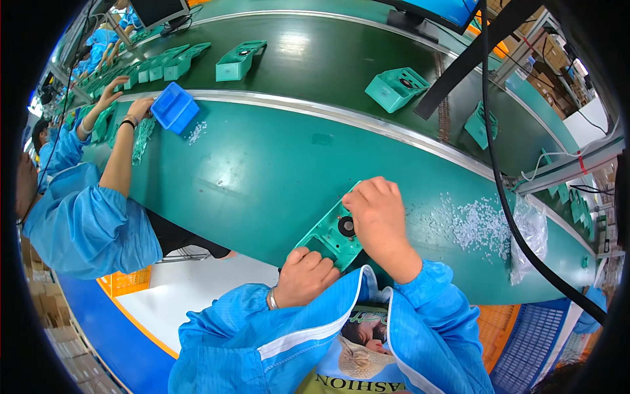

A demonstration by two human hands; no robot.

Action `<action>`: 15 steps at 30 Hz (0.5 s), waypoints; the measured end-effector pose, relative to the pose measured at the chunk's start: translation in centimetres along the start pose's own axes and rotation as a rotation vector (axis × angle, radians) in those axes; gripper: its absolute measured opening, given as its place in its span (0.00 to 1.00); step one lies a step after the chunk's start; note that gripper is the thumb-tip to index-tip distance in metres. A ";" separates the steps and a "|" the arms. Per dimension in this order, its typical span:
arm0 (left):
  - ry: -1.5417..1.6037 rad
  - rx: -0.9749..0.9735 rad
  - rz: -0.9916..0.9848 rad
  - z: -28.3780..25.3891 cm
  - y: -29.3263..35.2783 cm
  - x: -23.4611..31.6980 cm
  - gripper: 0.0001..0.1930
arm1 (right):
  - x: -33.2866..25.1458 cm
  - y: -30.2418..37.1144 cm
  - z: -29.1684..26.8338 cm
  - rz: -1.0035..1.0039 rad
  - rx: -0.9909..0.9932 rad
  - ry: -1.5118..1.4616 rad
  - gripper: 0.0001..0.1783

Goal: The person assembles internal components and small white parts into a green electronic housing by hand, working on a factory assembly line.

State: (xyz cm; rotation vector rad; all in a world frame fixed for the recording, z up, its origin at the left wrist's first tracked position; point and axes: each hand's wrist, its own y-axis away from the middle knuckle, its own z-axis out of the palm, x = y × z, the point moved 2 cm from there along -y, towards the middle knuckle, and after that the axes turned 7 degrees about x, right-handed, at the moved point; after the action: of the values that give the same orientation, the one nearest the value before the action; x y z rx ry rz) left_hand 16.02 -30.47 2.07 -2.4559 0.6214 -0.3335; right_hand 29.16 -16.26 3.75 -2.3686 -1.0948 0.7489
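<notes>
A green plastic housing [328,238] lies tilted at the near edge of the green worktable, its hollow inside facing up. A round black part [346,226] is set in it. My left hand [305,276] is closed around the housing's near end. Over its far end, my right hand [377,213] has its fingers pressed together; what they pinch, if anything, is hidden. Small whitish plastic pieces [476,223] are scattered on the table to the right of my right hand, next to a clear plastic bag [529,236].
Beyond a metal rail [315,108], a dark green conveyor belt [308,52] carries several similar housings [397,88]. At left, a co-worker in a blue smock [85,220] reaches toward a blue bin [174,108]. A black cable [502,177] hangs at right.
</notes>
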 end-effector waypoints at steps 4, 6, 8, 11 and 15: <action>0.082 -0.008 -0.012 0.4 0.5 -0.4 0.05 | -1.0 0.5 0.0 -0.051 0.010 0.087 0.07; 0.127 0.008 -0.008 0.3 0.8 -0.5 0.05 | -1.7 0.8 -0.3 -0.023 -0.043 0.081 0.13; 0.083 -0.053 -0.020 0.3 0.9 -0.7 0.07 | -1.9 1.1 -0.7 -0.001 -0.066 0.111 0.14; 0.110 -0.049 -0.018 0.4 0.3 -0.8 0.07 | -1.4 1.4 -0.8 0.000 -0.093 0.094 0.15; 0.125 -0.040 0.021 0.9 0.3 -1.1 0.07 | -0.5 2.1 -1.3 0.004 -0.066 0.020 0.15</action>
State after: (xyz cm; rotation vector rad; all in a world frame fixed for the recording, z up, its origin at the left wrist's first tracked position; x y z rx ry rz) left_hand 15.31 -29.68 1.08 -2.4789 0.7121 -0.4741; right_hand 30.90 -18.10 3.68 -2.4284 -1.1225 0.6987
